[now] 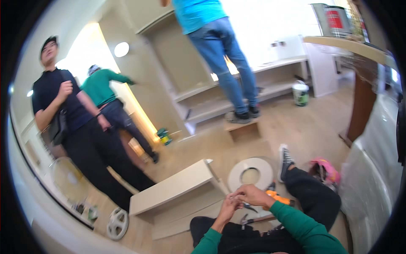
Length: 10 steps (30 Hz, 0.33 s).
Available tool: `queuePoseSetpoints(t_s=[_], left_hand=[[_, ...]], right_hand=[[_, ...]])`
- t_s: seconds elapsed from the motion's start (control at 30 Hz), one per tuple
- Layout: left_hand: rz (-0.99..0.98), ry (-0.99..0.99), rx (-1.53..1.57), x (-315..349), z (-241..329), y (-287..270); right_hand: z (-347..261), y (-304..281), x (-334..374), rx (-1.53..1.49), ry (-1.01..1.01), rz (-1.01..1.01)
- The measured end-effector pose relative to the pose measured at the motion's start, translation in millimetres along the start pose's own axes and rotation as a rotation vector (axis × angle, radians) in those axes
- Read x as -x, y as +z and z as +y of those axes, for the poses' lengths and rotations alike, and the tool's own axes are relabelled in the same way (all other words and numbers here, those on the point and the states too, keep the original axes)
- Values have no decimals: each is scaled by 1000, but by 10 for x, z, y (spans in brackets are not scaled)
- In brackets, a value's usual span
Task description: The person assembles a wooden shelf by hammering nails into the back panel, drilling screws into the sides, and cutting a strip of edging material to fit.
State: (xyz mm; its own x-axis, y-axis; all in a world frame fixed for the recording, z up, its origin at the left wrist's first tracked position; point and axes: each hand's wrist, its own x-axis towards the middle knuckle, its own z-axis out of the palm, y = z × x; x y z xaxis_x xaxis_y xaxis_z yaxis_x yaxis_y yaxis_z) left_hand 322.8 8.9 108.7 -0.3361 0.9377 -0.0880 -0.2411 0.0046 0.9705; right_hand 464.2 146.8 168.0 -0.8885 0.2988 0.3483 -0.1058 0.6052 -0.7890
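My left hand [228, 209] and my right hand [253, 196] meet above my lap with their fingertips pinched together. Whatever is between them is too small to make out. Just below the hands, a hammer [259, 219] lies across my legs. Beside my right wrist is an orange power tool [279, 198], partly covered by the hand and sleeve. Beyond my hands, a large white roll of edge banding [263, 170] lies flat on the floor. To the left of my hands stands a pale open drawer-like box [175, 190].
A person in a dark shirt [69, 95] stands at the left, near a person in green [101, 89]. Another in jeans [224, 55] stands on a low step [243, 129]. Buckets [300, 94], a white wheel-shaped reel [117, 223], a pink item [325, 170] and plastic-wrapped panels [372, 169] surround me.
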Motion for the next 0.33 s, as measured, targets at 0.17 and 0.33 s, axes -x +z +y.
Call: queuePoseSetpoints(t_s=[0.17,0.33], left_hand=[[-27,55,41,2,-69,376],[-66,3,217,-6,-280,466]], right_hand=[[-61,-114,406,-83,264,93],[-62,-111,651,-150,339,127]])
